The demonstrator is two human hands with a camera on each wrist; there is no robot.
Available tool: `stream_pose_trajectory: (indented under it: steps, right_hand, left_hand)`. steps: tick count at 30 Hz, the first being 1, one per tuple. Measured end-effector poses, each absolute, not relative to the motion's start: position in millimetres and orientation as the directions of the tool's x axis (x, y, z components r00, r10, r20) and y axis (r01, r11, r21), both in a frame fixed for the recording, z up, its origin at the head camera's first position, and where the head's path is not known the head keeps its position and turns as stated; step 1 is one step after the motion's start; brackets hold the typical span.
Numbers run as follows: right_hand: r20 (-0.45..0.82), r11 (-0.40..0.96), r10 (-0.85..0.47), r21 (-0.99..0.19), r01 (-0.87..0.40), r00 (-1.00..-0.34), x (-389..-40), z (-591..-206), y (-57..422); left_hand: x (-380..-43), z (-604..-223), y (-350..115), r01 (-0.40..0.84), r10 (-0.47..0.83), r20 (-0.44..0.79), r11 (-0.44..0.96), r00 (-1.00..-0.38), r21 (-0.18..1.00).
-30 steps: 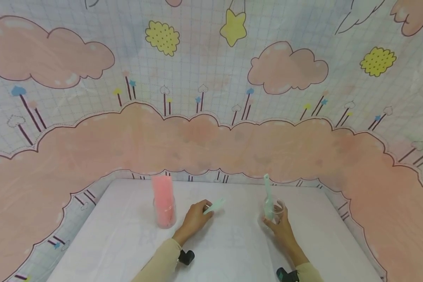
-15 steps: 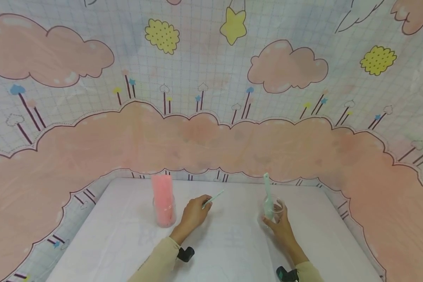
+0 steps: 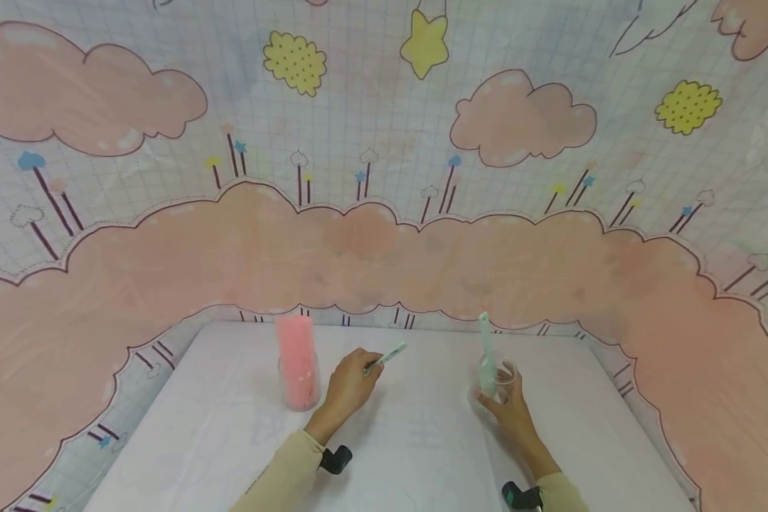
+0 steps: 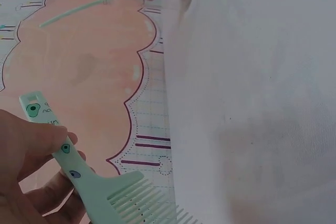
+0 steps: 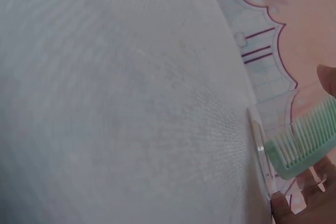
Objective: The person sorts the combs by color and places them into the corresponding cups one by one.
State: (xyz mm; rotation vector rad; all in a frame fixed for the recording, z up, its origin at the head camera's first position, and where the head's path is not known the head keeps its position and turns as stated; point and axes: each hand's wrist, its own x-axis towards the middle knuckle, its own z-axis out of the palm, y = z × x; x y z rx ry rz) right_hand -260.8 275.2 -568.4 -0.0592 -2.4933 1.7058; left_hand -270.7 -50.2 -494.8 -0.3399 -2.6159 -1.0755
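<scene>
My left hand pinches a mint-green comb by its handle between thumb and fingers, above the table. The handle carries small printed avocado pictures and some lettering. Its teeth point away from the palm in the left wrist view. On the right, my right hand grips a clear cup that stands on the table. Inside the cup leans a second mint-green comb, handle upward. The right wrist view shows that comb's toothed part through the clear wall, with fingers around it.
A clear jar holding a tall flat pink object stands left of my left hand. White cloth covers the table. Behind and at the sides hangs a patterned backdrop with printed clouds.
My left hand has drawn slightly back to the left and upward, and the comb in it has turned from broad side to nearly edge-on. The right hand and cup stay put.
</scene>
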Motion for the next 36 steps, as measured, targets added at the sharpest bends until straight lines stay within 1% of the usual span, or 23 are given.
stream_pose_trajectory:
  steps: [11,19,24,36]
  right_hand:
    - [0.080,0.370,0.103,-0.928,-0.036,-0.991,-260,-569,276]
    - [0.073,0.387,0.112,-0.922,-0.025,-0.991,-262,-570,275]
    - [0.088,0.388,0.107,-0.921,-0.040,-0.990,-262,-569,274]
    - [0.078,0.389,0.112,-0.921,-0.028,-0.991,-263,-571,275]
  left_hand:
    - [-268,-488,-52,0.311,0.118,0.320,0.686,-0.940,0.658]
    - [-266,-484,-53,0.373,0.139,0.376,0.640,-0.916,0.672]
    - [-265,-478,-52,0.394,0.135,0.400,0.610,-0.907,0.687]
    - [-266,-463,-45,0.424,0.080,0.457,0.539,-0.886,0.728]
